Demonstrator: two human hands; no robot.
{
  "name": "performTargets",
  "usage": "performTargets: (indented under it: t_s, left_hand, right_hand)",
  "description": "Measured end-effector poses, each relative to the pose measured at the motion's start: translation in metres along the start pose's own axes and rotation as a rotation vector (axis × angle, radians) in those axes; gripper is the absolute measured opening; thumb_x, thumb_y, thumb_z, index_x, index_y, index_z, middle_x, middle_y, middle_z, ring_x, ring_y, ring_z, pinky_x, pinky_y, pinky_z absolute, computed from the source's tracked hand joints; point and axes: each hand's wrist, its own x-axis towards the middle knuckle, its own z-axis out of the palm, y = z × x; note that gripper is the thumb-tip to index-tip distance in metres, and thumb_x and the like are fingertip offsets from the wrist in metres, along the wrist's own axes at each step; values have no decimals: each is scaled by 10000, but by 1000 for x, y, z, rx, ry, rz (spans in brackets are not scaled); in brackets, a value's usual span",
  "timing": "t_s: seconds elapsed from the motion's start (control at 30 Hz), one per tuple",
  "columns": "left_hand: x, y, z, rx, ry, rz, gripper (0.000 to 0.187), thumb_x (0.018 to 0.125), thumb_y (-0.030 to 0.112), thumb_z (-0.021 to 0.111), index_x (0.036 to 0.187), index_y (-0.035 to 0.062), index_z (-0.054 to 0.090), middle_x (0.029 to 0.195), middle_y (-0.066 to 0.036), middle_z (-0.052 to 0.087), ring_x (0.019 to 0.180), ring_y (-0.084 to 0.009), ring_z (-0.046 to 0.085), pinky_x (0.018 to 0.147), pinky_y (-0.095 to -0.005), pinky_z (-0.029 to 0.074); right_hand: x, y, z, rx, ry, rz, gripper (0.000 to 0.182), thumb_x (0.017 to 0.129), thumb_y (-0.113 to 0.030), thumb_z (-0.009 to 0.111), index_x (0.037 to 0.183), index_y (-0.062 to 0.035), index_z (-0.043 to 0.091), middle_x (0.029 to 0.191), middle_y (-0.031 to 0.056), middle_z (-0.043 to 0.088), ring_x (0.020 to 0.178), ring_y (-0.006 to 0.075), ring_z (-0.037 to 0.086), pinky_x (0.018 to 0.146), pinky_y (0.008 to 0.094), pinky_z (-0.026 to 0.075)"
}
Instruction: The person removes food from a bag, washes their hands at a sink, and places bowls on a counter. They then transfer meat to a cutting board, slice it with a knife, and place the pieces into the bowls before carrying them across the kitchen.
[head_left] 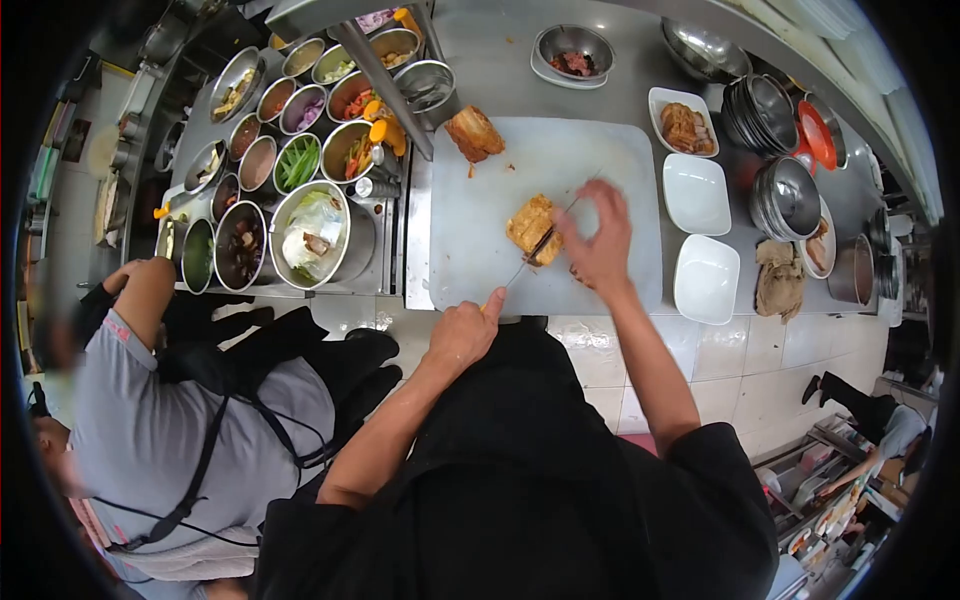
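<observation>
My left hand (465, 332) is closed round the yellow handle of a knife (516, 274), its blade slanting up and right across a golden-brown block of crispy roast meat (529, 222). The blade appears to be in or against the block's right side. Beside the block, my right hand (603, 243) is slightly blurred, thumb and fingers apart in a curve near the far part of the blade. A small piece under it is partly hidden. Both hands are over the white cutting board (470, 235). Another browned meat chunk (474, 135) lies at the board's upper left.
Metal tubs of chopped vegetables (298, 163) fill the left counter, near a steel post (385, 85). Right of the board stand white dishes (706, 280), a dish of sliced meat (686, 130) and stacked steel bowls (786, 200). A person in grey (200, 430) is close at left.
</observation>
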Motion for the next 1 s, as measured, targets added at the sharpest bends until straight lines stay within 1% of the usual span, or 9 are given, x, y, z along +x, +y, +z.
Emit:
performTargets:
  t_s: [0.13,0.23,0.33,0.37,0.5,0.7,0.77,0.9,1.0]
  left_hand:
    - [-2,0,-1,22,1,-13,803,948,593,318,810,-120,658,856,-378,609,877,-515,601,825,-521,480]
    - [2,-2,2,3,-17,-10,798,947,590,328,790,-121,654,849,-380,607,868,-515,602,820,-524,480]
    - [6,0,6,20,25,9,797,945,592,335,778,-119,653,834,-383,603,861,-516,602,815,-527,479]
    - [5,-4,9,29,8,6,797,945,592,335,778,-119,653,834,-383,603,861,-516,602,815,-527,479]
    - [28,6,8,-72,-4,66,816,936,614,338,795,-128,647,825,-385,600,868,-513,604,819,-520,478]
    - [-1,19,-26,-211,11,85,825,926,642,336,802,-113,646,811,-362,610,861,-494,612,825,-498,471]
    - [-5,5,-37,-262,64,48,829,925,651,329,755,-104,628,739,-335,602,780,-463,619,766,-483,470]
    - [6,-18,-32,-409,165,-17,849,917,669,332,654,-103,567,610,-292,548,630,-407,569,684,-467,450]
    - [8,-13,-27,-384,120,-9,844,914,671,336,664,-99,573,619,-285,557,643,-399,578,685,-465,453]
  right_hand:
    - [90,-1,2,-107,123,-197,385,869,-307,607,1159,-60,551,1323,198,472,1274,413,373,1052,529,278]
    - [100,41,51,-354,-124,-280,609,967,-424,394,1500,-201,200,1583,85,41,1446,352,-3,1154,530,28]
    - [71,78,72,-544,-527,-106,608,979,-481,308,1504,-199,186,1583,68,61,1444,355,15,1153,532,42]
    - [72,87,76,-490,-483,-98,619,982,-519,235,1507,-199,169,1581,83,66,1446,346,12,1153,532,47]
    - [86,88,66,-496,-486,-81,608,990,-491,265,1507,-185,172,1577,105,74,1448,338,16,1149,536,57]
    - [77,47,0,204,414,76,341,949,-221,492,1236,-41,529,1269,173,524,1255,358,400,1071,426,281]
    - [46,18,-15,-136,488,74,219,878,-130,574,1067,-20,581,1102,140,580,1090,325,504,983,399,363]
    - [-9,6,11,2,-86,-33,343,719,-205,730,1000,-51,607,1090,124,563,1038,306,526,899,401,443]
    - [-23,-8,28,12,-202,136,388,666,-193,744,1005,-60,608,1136,126,540,1044,305,526,891,402,462]
